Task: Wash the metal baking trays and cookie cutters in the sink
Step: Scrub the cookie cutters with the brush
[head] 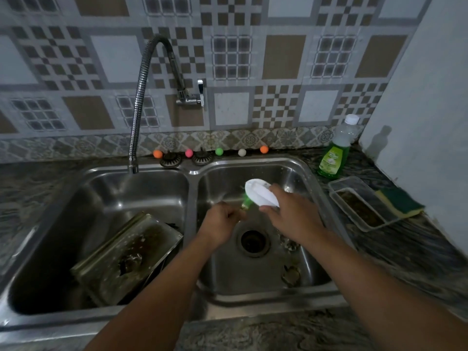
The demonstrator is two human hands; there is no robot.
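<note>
Over the right basin [311, 178] of the double sink, my right hand [291, 214] grips a white scrub brush [260, 193] with green bristles. My left hand [222, 224] is closed on a small metal cookie cutter [241, 211], pressed against the bristles. Two more cookie cutters [288, 244] [291, 274] lie on the right basin floor near the drain [253, 240]. A dirty metal baking tray [126, 257] leans tilted in the left basin [50, 236], with another tray partly hidden under it.
A flexible faucet [138, 102] hangs over the left basin. A green dish soap bottle [334, 153], a clear plastic container [362, 203] and a green-yellow sponge [400, 201] stand on the right counter. Coloured balls [219, 151] and two strainers [202, 158] line the sink's back edge.
</note>
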